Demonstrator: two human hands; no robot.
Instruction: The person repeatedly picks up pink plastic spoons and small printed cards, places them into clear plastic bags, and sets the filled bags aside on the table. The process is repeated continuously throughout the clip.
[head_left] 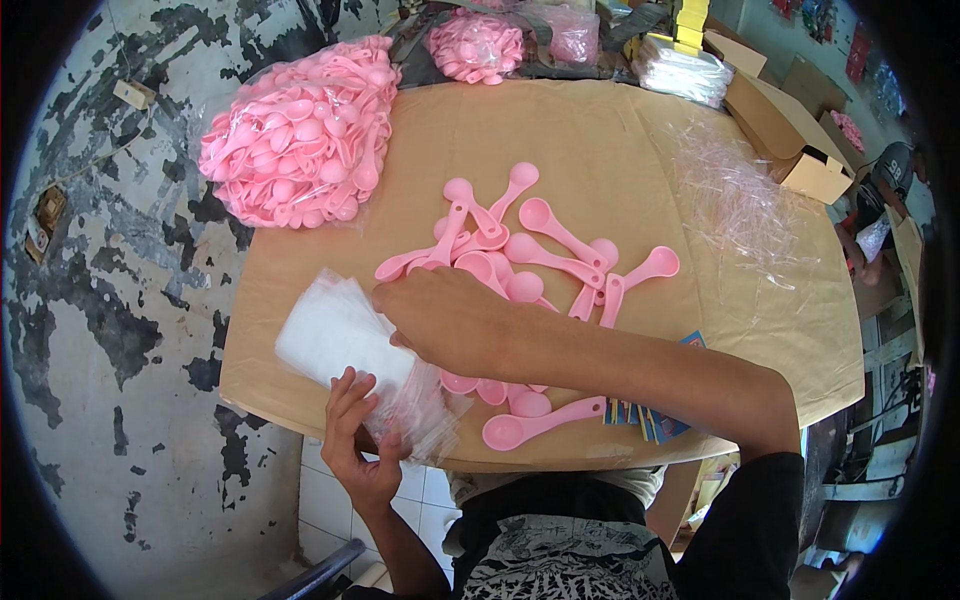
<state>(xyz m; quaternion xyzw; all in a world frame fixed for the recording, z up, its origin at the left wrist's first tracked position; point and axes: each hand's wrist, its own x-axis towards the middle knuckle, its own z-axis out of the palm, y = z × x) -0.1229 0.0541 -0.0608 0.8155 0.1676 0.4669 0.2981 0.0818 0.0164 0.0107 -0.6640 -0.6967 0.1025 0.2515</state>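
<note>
A stack of clear and whitish plastic bags (345, 335) lies at the table's left front. My left hand (365, 445) is at the stack's near end, fingers apart and palm up, beside the crinkled bag edges. My right hand (440, 315) reaches across from the right, its fingers curled at the stack's right edge, next to the pink spoons. What its fingers hold, if anything, is hidden beneath it. Loose pink measuring spoons (560, 232) are piled beyond and under my right forearm. One pink spoon (510, 430) lies near the front edge.
A big bag of pink spoons (300, 140) stands at the far left, a smaller one (478, 48) behind. Loose clear strips (740, 200) lie at right, near an open cardboard box (790, 125). Blue printed cards (665, 425) sit under my forearm. Another person (885, 190) is at far right.
</note>
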